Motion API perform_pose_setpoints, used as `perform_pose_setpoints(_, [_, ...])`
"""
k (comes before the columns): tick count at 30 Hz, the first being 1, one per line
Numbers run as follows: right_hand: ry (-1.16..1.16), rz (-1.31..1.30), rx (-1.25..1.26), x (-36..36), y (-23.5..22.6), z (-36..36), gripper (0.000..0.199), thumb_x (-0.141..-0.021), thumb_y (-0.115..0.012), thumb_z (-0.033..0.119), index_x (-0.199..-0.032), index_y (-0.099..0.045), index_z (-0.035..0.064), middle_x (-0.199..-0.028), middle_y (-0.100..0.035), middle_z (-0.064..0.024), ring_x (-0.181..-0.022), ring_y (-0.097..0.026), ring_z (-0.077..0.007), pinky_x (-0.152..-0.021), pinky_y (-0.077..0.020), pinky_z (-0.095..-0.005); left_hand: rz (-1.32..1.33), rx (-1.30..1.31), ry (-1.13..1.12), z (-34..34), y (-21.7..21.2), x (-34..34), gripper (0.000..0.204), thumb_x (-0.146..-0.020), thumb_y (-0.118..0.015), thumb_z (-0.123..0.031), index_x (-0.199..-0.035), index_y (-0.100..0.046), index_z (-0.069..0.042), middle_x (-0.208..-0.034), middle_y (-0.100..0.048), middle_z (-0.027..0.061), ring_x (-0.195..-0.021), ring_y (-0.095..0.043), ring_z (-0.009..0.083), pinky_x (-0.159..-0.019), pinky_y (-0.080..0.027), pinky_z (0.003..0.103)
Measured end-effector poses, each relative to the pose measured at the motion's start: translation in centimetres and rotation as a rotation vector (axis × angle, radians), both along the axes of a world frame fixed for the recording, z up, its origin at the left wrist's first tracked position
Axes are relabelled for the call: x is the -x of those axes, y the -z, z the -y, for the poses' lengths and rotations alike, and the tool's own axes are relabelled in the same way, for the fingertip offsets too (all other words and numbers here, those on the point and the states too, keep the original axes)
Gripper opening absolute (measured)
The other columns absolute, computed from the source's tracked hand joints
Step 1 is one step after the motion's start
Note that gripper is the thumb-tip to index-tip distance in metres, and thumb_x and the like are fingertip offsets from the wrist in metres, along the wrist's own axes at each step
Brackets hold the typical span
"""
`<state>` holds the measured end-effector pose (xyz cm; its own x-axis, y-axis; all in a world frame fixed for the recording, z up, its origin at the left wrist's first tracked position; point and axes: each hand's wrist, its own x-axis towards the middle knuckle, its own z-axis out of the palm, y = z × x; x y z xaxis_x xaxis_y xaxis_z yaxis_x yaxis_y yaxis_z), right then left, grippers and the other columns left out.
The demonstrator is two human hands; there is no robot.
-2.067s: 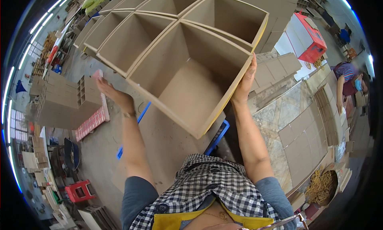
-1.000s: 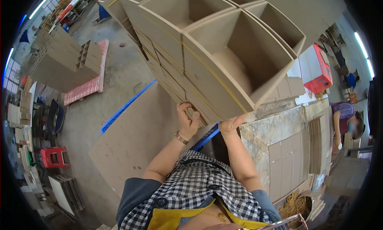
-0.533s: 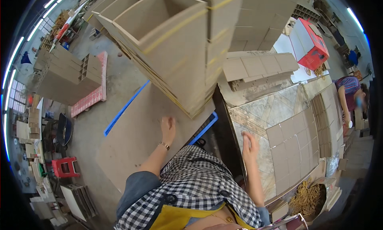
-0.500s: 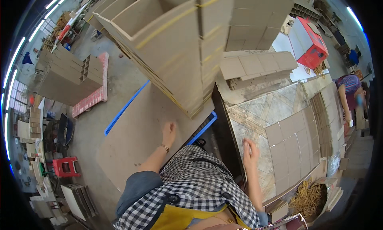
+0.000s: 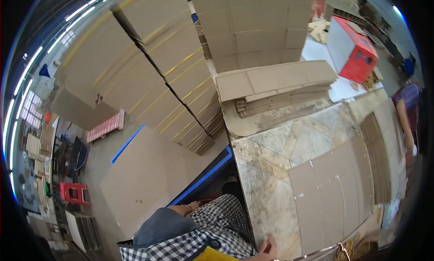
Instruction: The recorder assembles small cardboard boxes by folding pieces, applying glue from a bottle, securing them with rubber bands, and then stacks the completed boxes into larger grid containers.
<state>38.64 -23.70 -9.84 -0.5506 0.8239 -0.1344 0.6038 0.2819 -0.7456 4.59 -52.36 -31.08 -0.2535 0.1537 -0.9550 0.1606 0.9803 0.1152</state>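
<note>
My left hand [image 5: 195,206] is low beside my checked apron, next to a small strip of something red [image 5: 208,200]. Its fingers are partly hidden, and whether they grip the red thing is unclear. At the lower edge of the picture, my right hand [image 5: 269,248] is over the near side of the marbled tabletop [image 5: 266,206], fingers loosely bent and apart, with nothing visible in them. To its right lies a flat panel of grey-brown cardboard partitions [image 5: 334,197]. A large brown board [image 5: 149,175] lies to my left, under a tall stack of yellow-edged cardboard boxes [image 5: 149,75].
A pile of cardboard sheets [image 5: 280,82] lies on the table's far part, near a red and white box [image 5: 355,48]. Another person [image 5: 404,111] is at the right. A red stool [image 5: 74,193] stands on the floor at left, near a red pallet [image 5: 106,125].
My view has turned and shifted, so the box stack appears farther left. My left hand has left the brown board and dropped beside my apron; my right hand now appears lower, at the picture's edge.
</note>
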Motion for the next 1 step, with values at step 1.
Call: perform_pose_setpoints(1, [-0.017, 0.017, 0.021, 0.24, 1.11, -0.82, 0.039, -0.087, -0.064, 0.025, -0.118, -0.057, 0.0026, -0.08, -0.061, -0.0068, -0.062, -0.054, -0.0123, -0.057, -0.0452, -0.0236, 0.002, 0.046, -0.016, -0.29, 0.4, -0.51, 0.052, -0.086, -0.049, -0.048, -0.124, -0.048, -0.013, -0.124, -0.048, 0.0143, -0.116, -0.043, 0.0295, -0.096, -0.034, 0.04])
